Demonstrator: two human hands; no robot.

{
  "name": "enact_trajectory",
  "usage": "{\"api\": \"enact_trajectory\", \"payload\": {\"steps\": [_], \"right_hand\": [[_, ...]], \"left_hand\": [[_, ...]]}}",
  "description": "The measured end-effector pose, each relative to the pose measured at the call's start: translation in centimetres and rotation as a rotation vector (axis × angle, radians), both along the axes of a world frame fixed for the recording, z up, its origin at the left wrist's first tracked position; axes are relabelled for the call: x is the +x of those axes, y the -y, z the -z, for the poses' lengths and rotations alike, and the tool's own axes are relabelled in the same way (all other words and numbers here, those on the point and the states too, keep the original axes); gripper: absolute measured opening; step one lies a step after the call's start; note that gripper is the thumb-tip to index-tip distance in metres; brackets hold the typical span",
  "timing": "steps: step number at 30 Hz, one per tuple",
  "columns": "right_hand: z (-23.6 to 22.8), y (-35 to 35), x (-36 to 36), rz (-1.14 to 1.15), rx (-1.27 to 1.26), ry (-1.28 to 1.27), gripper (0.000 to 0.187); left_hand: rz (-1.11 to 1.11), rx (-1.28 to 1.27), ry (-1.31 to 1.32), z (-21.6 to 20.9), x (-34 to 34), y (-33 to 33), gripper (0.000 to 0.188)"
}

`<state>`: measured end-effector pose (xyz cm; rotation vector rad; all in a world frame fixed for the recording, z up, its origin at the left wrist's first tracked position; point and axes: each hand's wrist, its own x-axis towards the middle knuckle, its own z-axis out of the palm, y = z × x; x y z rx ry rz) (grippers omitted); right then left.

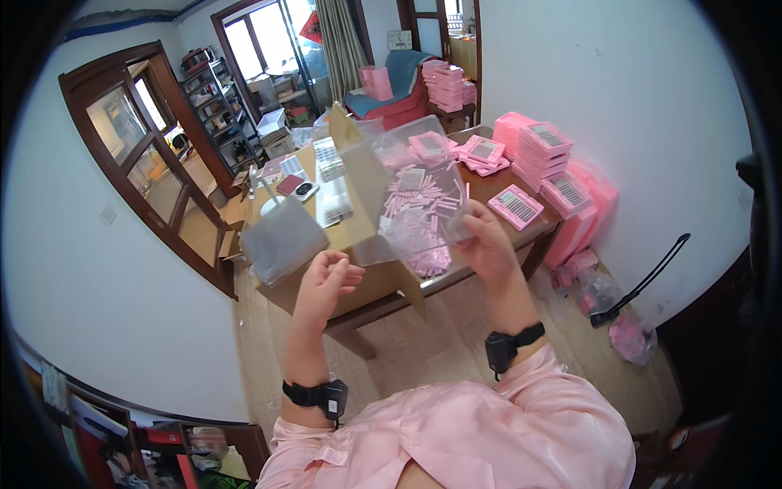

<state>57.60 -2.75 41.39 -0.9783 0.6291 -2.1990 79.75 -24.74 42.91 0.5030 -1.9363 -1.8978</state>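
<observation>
My right hand (485, 235) pinches the right edge of a clear plastic sleeve (440, 247), which hangs over the table in front of me. My left hand (329, 284) is curled, thumb against fingers, just below and left of the sleeve; whether anything thin is between its fingers I cannot make out. Beside it, a stack of clear plastic sleeves (285, 236) lies at the near left of the table. Seen partly through the sleeve are a heap of small pink tubes (419, 196) and a clear bag of pink pieces (428, 257).
An open cardboard box (362, 175) has flaps standing up mid-table. Pink-framed cases lie at right, one flat (515, 207), others in stacks (544, 151). A phone (305, 191) lies at left. Bagged pink items (631, 338) and a black handle (652, 273) are by the right wall.
</observation>
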Motion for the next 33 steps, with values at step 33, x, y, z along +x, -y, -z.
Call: {"api": "enact_trajectory", "payload": {"steps": [33], "right_hand": [[12.1,-9.5,-27.6,-0.132,0.656,0.093,0.012]], "left_hand": [[0.351,0.682,-0.325,14.2,-37.2,-22.2,0.056]]}}
